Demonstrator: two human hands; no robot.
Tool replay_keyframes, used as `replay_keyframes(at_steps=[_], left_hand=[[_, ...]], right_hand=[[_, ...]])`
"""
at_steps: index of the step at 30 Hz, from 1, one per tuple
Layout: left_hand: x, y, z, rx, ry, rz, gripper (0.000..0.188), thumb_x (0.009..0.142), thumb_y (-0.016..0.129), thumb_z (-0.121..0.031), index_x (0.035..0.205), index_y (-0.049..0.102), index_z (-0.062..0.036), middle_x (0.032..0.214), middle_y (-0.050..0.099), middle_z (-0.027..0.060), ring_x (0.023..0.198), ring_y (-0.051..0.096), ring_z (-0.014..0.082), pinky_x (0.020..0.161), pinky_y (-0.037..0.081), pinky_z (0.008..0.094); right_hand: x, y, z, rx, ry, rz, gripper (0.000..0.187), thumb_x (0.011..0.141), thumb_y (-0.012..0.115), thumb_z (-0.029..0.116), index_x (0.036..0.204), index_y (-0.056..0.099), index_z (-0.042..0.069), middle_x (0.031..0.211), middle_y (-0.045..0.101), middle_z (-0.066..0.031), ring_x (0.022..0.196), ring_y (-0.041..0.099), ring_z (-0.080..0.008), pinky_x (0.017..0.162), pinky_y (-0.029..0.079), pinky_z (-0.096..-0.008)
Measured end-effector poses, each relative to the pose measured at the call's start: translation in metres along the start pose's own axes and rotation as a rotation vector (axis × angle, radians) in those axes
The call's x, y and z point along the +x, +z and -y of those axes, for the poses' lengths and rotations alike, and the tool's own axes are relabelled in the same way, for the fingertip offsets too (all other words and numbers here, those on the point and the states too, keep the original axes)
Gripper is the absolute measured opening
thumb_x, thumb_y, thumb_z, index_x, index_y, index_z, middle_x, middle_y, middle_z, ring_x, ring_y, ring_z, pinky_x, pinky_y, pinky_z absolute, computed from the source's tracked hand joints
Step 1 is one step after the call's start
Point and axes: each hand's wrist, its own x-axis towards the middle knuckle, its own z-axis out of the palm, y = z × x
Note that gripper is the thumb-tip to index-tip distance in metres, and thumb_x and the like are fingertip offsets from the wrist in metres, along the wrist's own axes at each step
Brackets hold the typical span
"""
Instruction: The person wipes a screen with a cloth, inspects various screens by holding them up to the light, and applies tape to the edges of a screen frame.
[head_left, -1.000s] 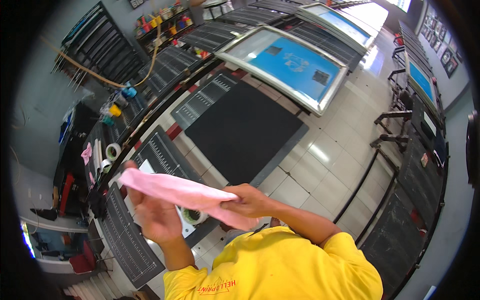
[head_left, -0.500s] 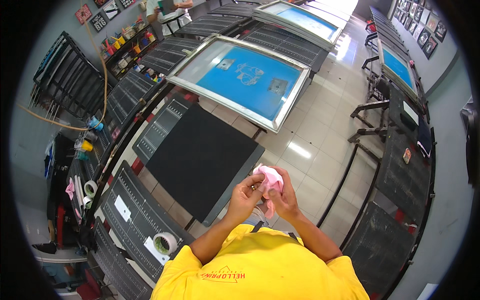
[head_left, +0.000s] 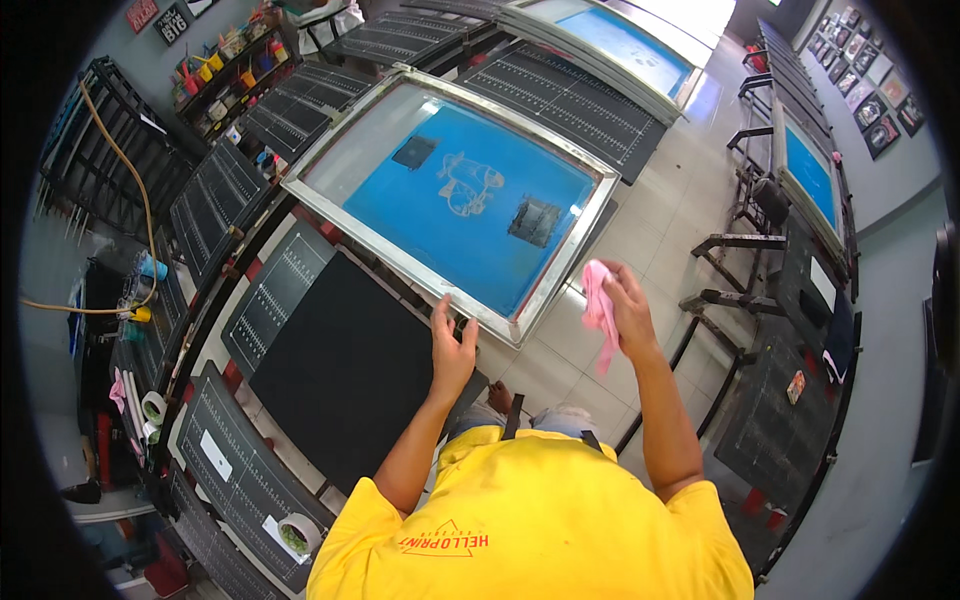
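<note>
A pink cloth [head_left: 600,312] hangs from my right hand [head_left: 632,308], which is closed around its upper part, just right of a screen-printing frame [head_left: 420,262]. The frame is metal with a blue mesh [head_left: 400,185]; a pale drawing sits in its middle, with a dark patch on either side. My left hand [head_left: 453,350] is open, fingers apart, at the frame's near edge; I cannot tell whether the fingertips touch it. Beside that hand, a black fabric panel [head_left: 335,370] lies flat on a dark printing board.
More printing boards [head_left: 240,450] line the left, one bearing a tape roll [head_left: 298,535]. Another screen [head_left: 620,50] stands farther back. A third screen [head_left: 808,170] rests on the right-hand row of tables. Tiled floor [head_left: 650,230] runs between the rows.
Both hands were together on the cloth near my body. They have parted: the left let go and reached forward to the screen, while the right moved forward and right with the cloth.
</note>
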Motion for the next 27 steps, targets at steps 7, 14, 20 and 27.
replay_keyframes(at_steps=[7, 14, 20, 27], left_hand=[[0.043, 0.026, 0.028, 0.279, 0.01, -0.339, 0.071, 0.095, 0.056, -0.017, 0.147, 0.015, 0.0082, 0.151, 0.02, 0.0294, 0.142, 0.019, 0.0422, 0.117, 0.016, 0.0468], [0.066, 0.055, 0.038, 0.316, -0.035, -0.597, 0.065, 0.098, 0.047, -0.017, 0.15, 0.015, 0.0057, 0.154, 0.018, 0.0285, 0.143, 0.02, 0.0402, 0.117, 0.018, 0.0441], [0.066, 0.07, 0.047, 0.273, -0.092, -0.762, 0.057, 0.098, 0.042, -0.01, 0.148, 0.021, 0.007, 0.15, 0.032, 0.0262, 0.138, 0.033, 0.036, 0.113, 0.025, 0.0396], [0.069, 0.072, 0.05, 0.174, -0.1, -0.771, 0.055, 0.098, 0.042, -0.008, 0.148, 0.025, 0.0073, 0.147, 0.038, 0.0237, 0.134, 0.04, 0.0302, 0.111, 0.027, 0.0365]], right_hand=[[0.154, 0.008, 0.009, -0.662, -0.258, 0.055, 0.021, 0.092, 0.057, 0.016, 0.109, 0.065, 0.004, 0.099, 0.063, -0.0106, 0.085, 0.062, -0.022, 0.072, 0.051, -0.0343], [0.27, 0.022, -0.045, -1.012, -0.658, 0.227, 0.018, 0.083, 0.064, 0.012, 0.101, 0.066, 0.008, 0.096, 0.06, -0.0146, 0.09, 0.062, -0.0341, 0.076, 0.05, -0.0426], [0.294, 0.018, -0.076, -1.186, -0.771, 0.355, 0.011, 0.08, 0.061, 0.005, 0.09, 0.064, 0.008, 0.09, 0.054, -0.013, 0.087, 0.059, -0.032, 0.071, 0.049, -0.0431], [0.282, 0.029, -0.08, -1.209, -0.819, 0.468, 0.011, 0.079, 0.059, 0.004, 0.087, 0.065, 0.008, 0.089, 0.055, -0.0112, 0.086, 0.058, -0.0292, 0.073, 0.048, -0.0418]])
